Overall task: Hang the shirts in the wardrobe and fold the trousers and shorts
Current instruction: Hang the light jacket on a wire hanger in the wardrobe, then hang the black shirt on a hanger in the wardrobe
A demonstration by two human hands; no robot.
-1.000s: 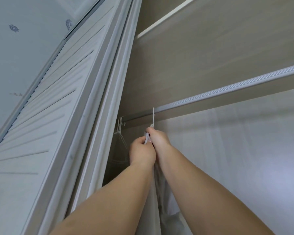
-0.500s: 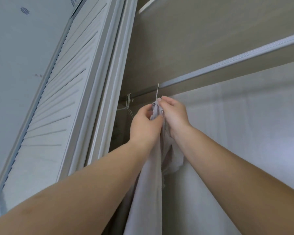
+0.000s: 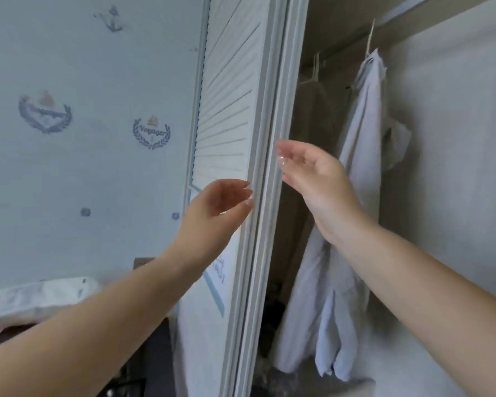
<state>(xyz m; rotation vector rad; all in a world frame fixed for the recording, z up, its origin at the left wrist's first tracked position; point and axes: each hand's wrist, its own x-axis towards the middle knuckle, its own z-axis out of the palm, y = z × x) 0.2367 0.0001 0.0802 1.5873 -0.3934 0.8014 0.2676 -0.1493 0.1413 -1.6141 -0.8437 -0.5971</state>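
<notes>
A pale shirt (image 3: 361, 173) hangs on a hanger (image 3: 370, 38) from the rail (image 3: 398, 12) inside the wardrobe — limp, its sleeve drooping to the right, with a darker garment (image 3: 312, 110) further left on the same rail. Both hands are raised in front, holding nothing: the left hand (image 3: 215, 207) has loosely spread fingers beside the louvred door (image 3: 235, 96), and the right hand (image 3: 312, 173) — fingers relaxed — floats near the shirt without touching it.

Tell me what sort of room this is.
Probably a child's bedroom, seen at an open wardrobe: a pale shirt hangs on a hanger inside it, a white louvred wardrobe door stands alongside, and the wallpaper carries anchors and a "Voyager" crest.
</notes>
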